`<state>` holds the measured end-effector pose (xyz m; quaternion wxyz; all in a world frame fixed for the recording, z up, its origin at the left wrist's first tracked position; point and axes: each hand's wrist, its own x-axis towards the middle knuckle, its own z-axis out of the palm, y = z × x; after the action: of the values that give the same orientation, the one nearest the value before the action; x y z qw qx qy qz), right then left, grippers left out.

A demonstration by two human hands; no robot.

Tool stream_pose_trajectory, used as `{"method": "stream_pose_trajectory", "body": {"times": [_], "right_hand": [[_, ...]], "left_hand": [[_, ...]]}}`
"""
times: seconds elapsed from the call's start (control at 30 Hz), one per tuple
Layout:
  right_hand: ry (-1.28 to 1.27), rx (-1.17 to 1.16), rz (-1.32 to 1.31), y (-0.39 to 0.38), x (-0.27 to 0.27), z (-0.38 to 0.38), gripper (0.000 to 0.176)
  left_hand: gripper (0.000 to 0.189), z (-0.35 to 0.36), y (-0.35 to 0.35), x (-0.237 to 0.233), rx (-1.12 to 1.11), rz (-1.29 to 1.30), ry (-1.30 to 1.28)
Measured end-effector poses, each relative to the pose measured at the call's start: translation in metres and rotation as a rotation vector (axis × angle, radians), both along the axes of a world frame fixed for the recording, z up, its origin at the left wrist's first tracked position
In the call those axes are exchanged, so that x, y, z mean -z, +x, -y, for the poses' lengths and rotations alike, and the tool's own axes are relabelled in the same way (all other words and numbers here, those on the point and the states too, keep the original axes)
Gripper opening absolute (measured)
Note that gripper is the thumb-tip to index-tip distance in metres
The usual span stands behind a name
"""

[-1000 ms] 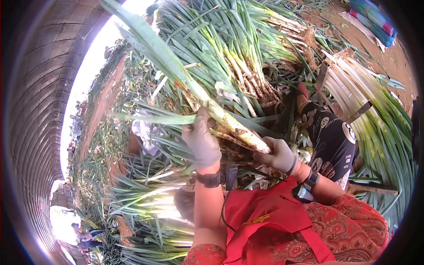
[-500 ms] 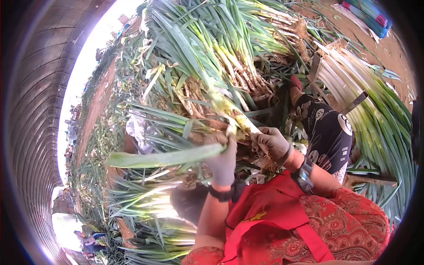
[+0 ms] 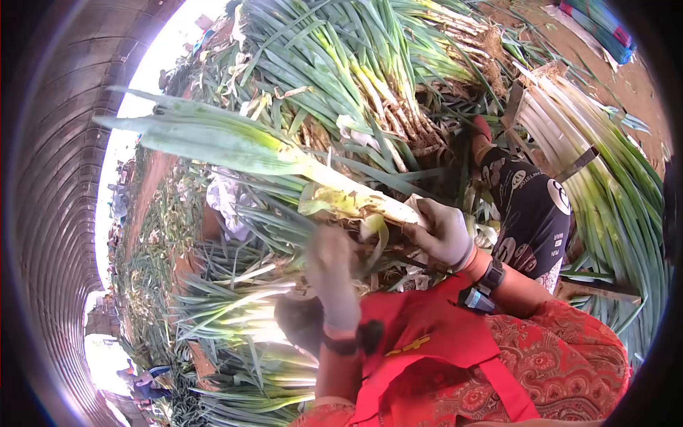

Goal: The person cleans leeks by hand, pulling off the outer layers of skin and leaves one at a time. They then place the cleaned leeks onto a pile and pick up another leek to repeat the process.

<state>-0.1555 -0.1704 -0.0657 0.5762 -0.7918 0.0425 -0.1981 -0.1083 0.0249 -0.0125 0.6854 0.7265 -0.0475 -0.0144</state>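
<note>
Gloved in light grey, my right hand (image 3: 445, 231) is closed round the root end of a thick leek (image 3: 348, 191), whose green leaves stretch to the upper left. A torn, yellowish outer layer hangs from the stem near its middle. My left hand (image 3: 331, 274) is below the stem and apart from it, badly smeared by motion, so its fingers cannot be made out. Behind the held leek lies a pile of leeks (image 3: 384, 92) with brown roots. More leeks (image 3: 249, 302) lie to the left of my left hand.
Trimmed leeks with white stems (image 3: 569, 128) lie in a metal-and-wood holder (image 3: 580, 164) on the right. My knee in dark patterned cloth (image 3: 530, 206) is beside it. A white plastic bag (image 3: 228, 203) lies left. A person (image 3: 146, 384) is far off at lower left.
The leek's leaves have swung up and to the left, and its whole stem now shows. My left hand has come off the leek and moved down and left.
</note>
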Motion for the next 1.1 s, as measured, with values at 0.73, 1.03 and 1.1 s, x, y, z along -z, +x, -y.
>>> {"method": "stream_pose_trajectory", "body": {"times": [0.73, 1.03, 1.1], "right_hand": [[-0.198, 0.125, 0.24, -0.004, -0.006, -0.019, 0.032], [-0.394, 0.188, 0.366, -0.004, 0.001, -0.027, 0.038], [-0.379, 0.175, 0.379, -0.002, 0.005, -0.03, 0.042]], "left_hand": [[0.032, -0.017, 0.057, -0.028, -0.042, 0.142, -0.055], [0.028, -0.014, 0.057, -0.019, -0.141, 0.153, -0.259], [0.026, -0.018, 0.063, -0.012, -0.134, 0.127, -0.337]]}}
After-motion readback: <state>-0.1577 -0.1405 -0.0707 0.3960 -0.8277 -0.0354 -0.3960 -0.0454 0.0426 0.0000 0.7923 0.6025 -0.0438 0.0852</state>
